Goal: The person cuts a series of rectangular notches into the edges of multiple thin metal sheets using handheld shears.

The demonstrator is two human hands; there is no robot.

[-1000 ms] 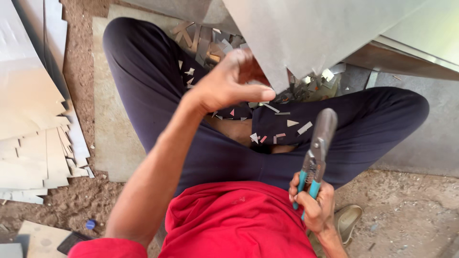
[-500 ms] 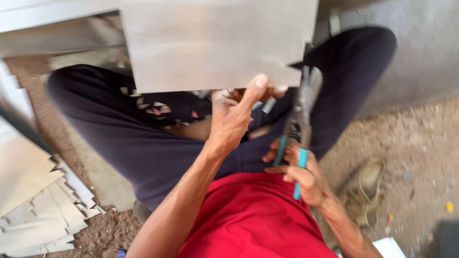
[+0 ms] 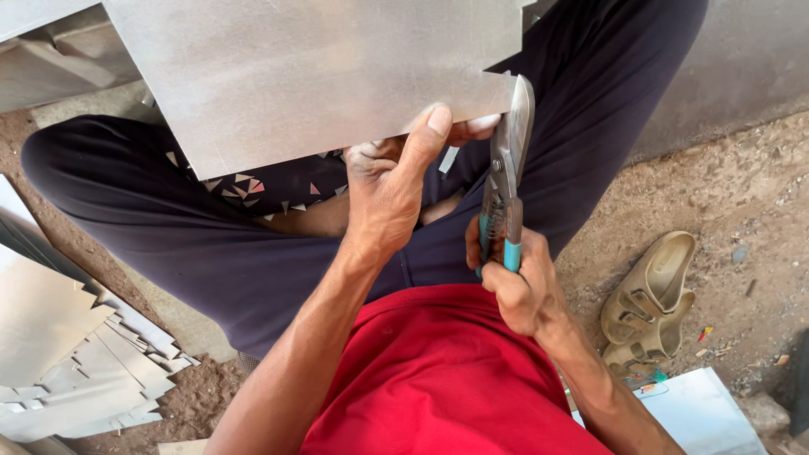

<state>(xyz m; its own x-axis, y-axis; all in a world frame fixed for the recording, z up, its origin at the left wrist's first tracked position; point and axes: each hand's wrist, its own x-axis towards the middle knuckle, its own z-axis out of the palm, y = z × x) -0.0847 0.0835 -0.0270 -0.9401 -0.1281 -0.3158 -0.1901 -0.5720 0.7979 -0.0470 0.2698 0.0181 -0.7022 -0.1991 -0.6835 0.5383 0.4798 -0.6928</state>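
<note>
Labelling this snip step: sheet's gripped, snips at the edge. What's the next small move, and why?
Probably squeeze the handles to bite into the sheet. The tin snips, held in the right hand, have their blades at the right end of the metal sheet bottom edge, by a stepped notch. The left hand pinches that edge just beside the blades, steadying it.

Bare dirt (image 3: pixel 725 177) right of the knee lies open; sandals (image 3: pixel 649 299) and stacked metal offcuts (image 3: pixel 76 362) crowd the ground.
</note>
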